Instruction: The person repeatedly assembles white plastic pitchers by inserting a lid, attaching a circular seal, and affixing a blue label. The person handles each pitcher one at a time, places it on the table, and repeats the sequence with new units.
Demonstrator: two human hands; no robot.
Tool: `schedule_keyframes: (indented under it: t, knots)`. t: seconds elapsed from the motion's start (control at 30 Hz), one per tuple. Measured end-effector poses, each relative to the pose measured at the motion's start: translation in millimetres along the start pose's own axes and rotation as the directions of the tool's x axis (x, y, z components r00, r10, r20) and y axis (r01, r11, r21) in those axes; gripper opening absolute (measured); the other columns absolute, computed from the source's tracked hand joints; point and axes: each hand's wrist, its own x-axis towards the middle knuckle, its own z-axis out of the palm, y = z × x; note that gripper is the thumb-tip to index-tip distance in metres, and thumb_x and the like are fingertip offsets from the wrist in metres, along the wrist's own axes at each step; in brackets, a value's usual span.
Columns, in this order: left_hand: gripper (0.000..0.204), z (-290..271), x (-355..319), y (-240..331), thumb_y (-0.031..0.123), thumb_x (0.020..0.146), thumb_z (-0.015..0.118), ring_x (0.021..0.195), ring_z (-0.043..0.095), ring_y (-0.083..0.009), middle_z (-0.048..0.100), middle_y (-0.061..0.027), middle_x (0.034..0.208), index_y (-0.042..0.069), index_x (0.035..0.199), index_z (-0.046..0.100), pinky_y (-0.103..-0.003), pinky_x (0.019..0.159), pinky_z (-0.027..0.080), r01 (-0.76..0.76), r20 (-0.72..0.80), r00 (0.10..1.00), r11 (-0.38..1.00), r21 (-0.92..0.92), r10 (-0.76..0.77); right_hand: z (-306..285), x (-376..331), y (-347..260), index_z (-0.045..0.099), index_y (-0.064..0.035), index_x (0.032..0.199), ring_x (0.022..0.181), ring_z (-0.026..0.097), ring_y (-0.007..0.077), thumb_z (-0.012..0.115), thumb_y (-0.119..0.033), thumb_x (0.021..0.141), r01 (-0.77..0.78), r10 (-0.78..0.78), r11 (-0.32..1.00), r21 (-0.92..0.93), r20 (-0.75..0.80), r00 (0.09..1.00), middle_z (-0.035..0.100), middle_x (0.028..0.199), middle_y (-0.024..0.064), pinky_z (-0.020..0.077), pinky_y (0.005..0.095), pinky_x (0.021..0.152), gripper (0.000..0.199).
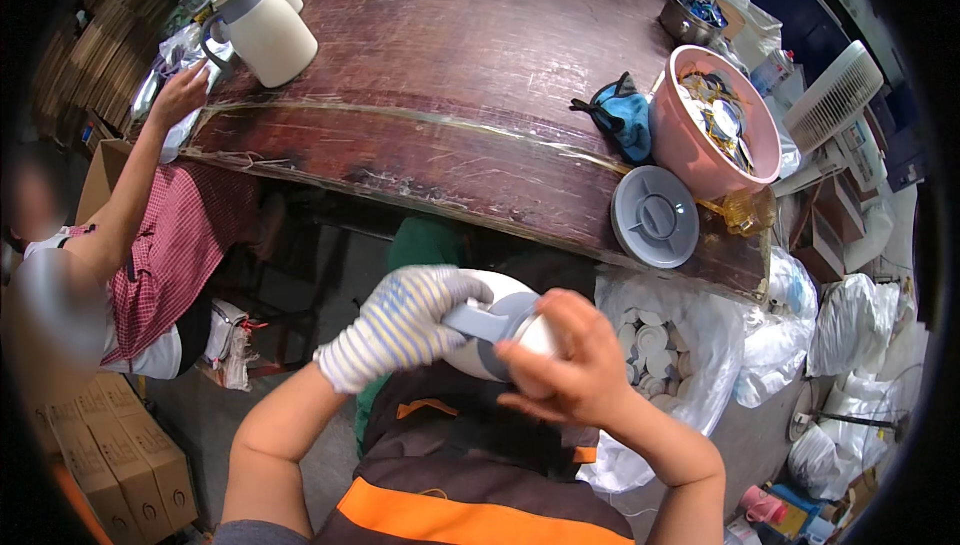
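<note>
A white jug [470, 357] with a grey handle [478, 324] lies tilted over my lap. My left hand [395, 330], in a white glove with blue and yellow stripes, is closed around the jug at its handle. My bare right hand [580, 360] is at the jug's grey-rimmed top, with bent fingers over a white round part [540, 337]; motion blurs it, so its exact grip is unclear. On the table's near right corner lies a round grey lid [655, 217].
The worn red-brown table [430, 35] bears a pink tub [690, 150] of small parts, a blue cloth item [622, 120] and two white jugs [265, 40]. A co-worker's hand [182, 95] is at left. White discs [655, 350] fill a plastic bag; cartons [120, 455] stand lower left.
</note>
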Motion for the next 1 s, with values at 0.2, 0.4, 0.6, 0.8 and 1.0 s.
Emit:
schedule_keyframes:
  t: [0.2, 0.4, 0.6, 0.8, 1.0]
  knots:
    - [0.028, 40.0, 50.1, -41.1, 0.016, 0.08, 0.075, 0.087, 0.065, -0.0179, 0.068, -0.0092, 0.095, 0.005, 0.104, 0.067, -0.031, 0.078, 0.053, 0.131, 0.032, 0.991, 0.908, -0.397, -0.129, -4.9, 25.6, -14.6, 0.062, -0.0196, 0.115, 0.107, 0.059, 0.0255, 0.062, -0.024, 0.083, 0.449, -0.457, 0.89, 0.085, 0.17, 0.873, 0.058, 0.119, 0.0074, 0.0494, 0.0384, 0.09, 0.033]
    - [0.015, 64.6, 57.7, -44.4, 0.011, 0.085, 0.07, 0.082, 0.062, -0.0127, 0.068, -0.0052, 0.085, 0.005, 0.099, 0.067, -0.029, 0.076, 0.051, 0.305, 0.019, 0.935, 0.779, -0.548, -0.353, 2.1, 16.5, 3.4, 0.063, -0.0214, 0.119, 0.104, 0.059, 0.0249, 0.071, -0.031, 0.075, 0.304, -0.297, 0.95, -0.076, 0.088, 0.951, 0.058, 0.113, 0.0046, 0.049, 0.0393, 0.087, 0.046]
    - [0.036, 44.1, 2.3, 15.5, 0.025, 0.078, 0.069, 0.078, 0.066, -0.0361, 0.066, -0.0185, 0.081, 0.001, 0.104, 0.063, -0.044, 0.072, 0.051, 0.027, -0.004, 1.0, 0.998, -0.05, -0.027, 30.6, -32.9, 54.1, 0.046, -0.005, 0.136, 0.116, 0.049, 0.0395, 0.076, -0.054, 0.069, -0.468, 0.466, 0.884, -0.007, -0.065, 0.882, 0.048, 0.126, 0.0211, 0.0421, 0.0456, 0.097, 0.088]
    - [0.034, 23.6, 9.6, -7.5, 0.019, 0.073, 0.071, 0.079, 0.067, -0.0321, 0.066, -0.0165, 0.082, 0.005, 0.104, 0.066, -0.038, 0.072, 0.053, 0.071, -0.039, 0.996, 0.983, -0.168, -0.079, 11.3, -20.2, 42.8, 0.038, -0.0075, 0.143, 0.123, 0.045, 0.0432, 0.075, -0.05, 0.073, -0.423, 0.424, 0.905, -0.034, 0.079, 0.902, 0.039, 0.142, 0.0251, 0.0395, 0.0482, 0.1, 0.089]
    - [0.032, 14.3, 15.2, -8.9, 0.014, 0.071, 0.068, 0.085, 0.065, -0.0369, 0.066, -0.0182, 0.091, 0.005, 0.102, 0.066, -0.04, 0.076, 0.052, 0.052, -0.147, 0.986, 0.985, -0.164, -0.076, -21.3, 10.9, 25.8, 0.039, -0.0101, 0.143, 0.115, 0.053, 0.0407, 0.08, -0.042, 0.071, -0.515, 0.512, 0.853, -0.084, 0.321, 0.797, 0.044, 0.139, 0.0238, 0.0447, 0.0434, 0.096, 0.089]
